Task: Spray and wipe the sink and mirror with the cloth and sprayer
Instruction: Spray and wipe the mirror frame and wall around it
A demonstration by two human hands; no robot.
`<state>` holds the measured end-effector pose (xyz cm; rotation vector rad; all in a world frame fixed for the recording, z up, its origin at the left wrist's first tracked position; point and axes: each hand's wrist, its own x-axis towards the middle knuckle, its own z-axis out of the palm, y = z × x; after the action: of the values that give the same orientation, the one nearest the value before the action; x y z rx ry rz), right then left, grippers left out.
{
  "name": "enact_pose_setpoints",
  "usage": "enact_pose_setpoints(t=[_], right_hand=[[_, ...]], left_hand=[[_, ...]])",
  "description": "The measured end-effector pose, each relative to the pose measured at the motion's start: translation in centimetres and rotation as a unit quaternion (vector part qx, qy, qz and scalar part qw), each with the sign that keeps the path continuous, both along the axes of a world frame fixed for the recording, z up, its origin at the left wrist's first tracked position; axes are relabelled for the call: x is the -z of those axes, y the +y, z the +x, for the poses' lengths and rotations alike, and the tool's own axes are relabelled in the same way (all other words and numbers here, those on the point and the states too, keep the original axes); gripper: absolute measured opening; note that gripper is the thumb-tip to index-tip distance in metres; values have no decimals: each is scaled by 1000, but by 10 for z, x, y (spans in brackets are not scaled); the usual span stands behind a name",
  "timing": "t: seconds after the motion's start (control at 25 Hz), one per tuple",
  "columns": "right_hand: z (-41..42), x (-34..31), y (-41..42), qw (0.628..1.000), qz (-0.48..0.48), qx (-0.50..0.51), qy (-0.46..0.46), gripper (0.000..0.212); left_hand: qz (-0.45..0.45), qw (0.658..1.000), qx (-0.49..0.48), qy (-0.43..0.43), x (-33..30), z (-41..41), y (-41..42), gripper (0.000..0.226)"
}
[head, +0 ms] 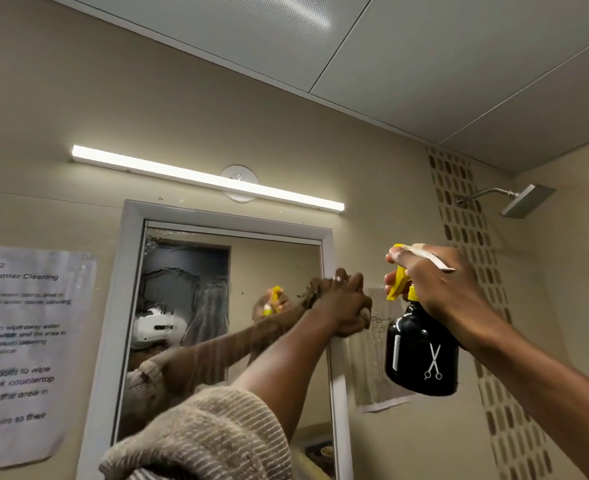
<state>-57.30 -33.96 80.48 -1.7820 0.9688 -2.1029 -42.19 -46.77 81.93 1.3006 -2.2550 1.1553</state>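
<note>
A white-framed mirror (196, 271) hangs on the beige wall, with streaks and smears on its upper left glass. My left hand (345, 306) presses a bunched brownish cloth (364, 318) against the mirror's right edge, at about mid-height. My right hand (438, 285) holds up a black spray bottle (421, 355) with a yellow trigger head and a white scissors mark, to the right of the mirror; its nozzle faces left. The sink is out of view.
A lit strip light (206, 178) runs above the mirror. A paper instruction sheet (26, 341) is taped to the wall on the left. A second paper (369, 368) hangs right of the mirror. A square shower head (525, 200) juts from the right wall.
</note>
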Motion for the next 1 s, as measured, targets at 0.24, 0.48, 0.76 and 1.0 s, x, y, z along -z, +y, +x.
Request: enact_pose_setpoints(t=[0.24,0.48,0.76,1.0], right_hand=[[8,4,22,1000,5,11,7,34],[8,7,37,998,-1,25,64,39],[57,-18,53,994,-98,-44,36,35],[145,-20,54,979,-99,-132,119,34]], left_hand=[[64,998,7,10,103,2,-4,39],[282,956,2,74,153,-1,38,37],[225,627,369,648,47,69,119,35],[-214,525,334,753,-46,202,168,33]])
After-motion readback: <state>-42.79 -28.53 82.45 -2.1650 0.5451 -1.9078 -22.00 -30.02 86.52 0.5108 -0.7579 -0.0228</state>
